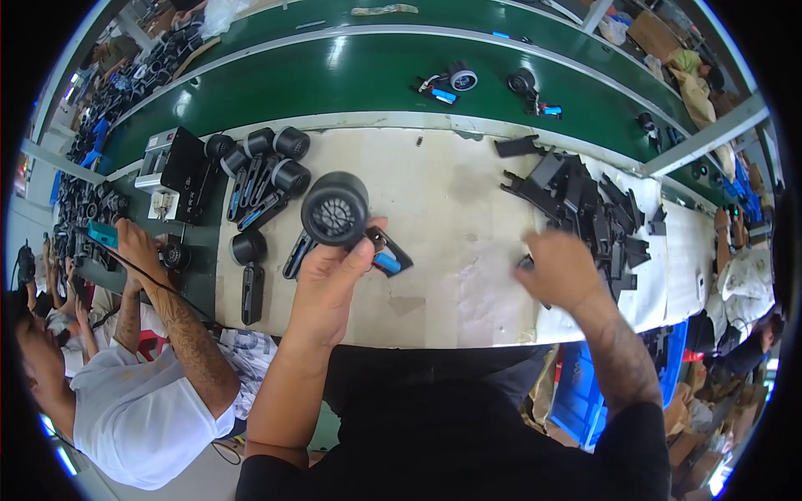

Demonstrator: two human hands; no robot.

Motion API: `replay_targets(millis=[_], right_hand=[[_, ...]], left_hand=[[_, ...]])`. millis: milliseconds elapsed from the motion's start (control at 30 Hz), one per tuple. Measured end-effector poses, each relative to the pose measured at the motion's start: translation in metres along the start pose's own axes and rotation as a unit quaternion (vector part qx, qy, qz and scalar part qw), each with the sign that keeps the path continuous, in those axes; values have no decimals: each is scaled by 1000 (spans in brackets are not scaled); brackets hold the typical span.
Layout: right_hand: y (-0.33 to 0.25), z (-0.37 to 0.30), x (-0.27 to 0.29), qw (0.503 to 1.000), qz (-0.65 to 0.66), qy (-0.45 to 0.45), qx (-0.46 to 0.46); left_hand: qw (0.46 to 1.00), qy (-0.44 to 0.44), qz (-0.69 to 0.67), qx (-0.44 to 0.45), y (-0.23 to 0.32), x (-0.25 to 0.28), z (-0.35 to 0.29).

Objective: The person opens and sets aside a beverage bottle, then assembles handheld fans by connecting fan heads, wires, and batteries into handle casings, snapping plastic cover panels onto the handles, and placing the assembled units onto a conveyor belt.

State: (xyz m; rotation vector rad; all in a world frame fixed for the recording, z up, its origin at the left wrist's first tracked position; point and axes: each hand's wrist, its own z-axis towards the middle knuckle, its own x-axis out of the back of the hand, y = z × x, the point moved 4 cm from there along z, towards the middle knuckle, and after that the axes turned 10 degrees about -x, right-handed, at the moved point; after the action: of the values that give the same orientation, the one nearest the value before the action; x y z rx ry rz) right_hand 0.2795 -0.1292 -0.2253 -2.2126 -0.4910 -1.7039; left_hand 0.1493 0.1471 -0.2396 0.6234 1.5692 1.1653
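Observation:
My left hand (330,280) holds up a black round hair-dryer body (335,209) with a grilled end facing me, above the pale worktable (451,217). A small part with a blue piece (387,261) hangs beside it near my thumb. My right hand (561,269) reaches to the right, fingers curled at the edge of a pile of black plastic handle shells (585,204); a small black part shows at its fingertips, and I cannot tell if it is gripped.
Several assembled black dryer bodies with handles (263,171) lie at the table's left. A green conveyor belt (359,75) behind carries two units with blue parts (447,83). A person in a white shirt (142,417) works at my left. Blue crates (585,392) stand lower right.

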Motion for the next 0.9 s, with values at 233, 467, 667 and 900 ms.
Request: replay_targets(millis=[233, 467, 667, 900], right_hand=[[18, -17, -62, 997, -21, 65, -26], [-52, -8, 16, 772, 629, -19, 94], [-74, 9, 37, 667, 739, 5, 90], [-82, 3, 3, 538, 835, -113, 29]], left_hand=[[997, 25, -19, 68, -12, -3, 6], [995, 24, -58, 74, -19, -19, 7], [992, 34, -112, 45, -21, -21, 4], [988, 20, -151, -25, -20, -21, 0]])
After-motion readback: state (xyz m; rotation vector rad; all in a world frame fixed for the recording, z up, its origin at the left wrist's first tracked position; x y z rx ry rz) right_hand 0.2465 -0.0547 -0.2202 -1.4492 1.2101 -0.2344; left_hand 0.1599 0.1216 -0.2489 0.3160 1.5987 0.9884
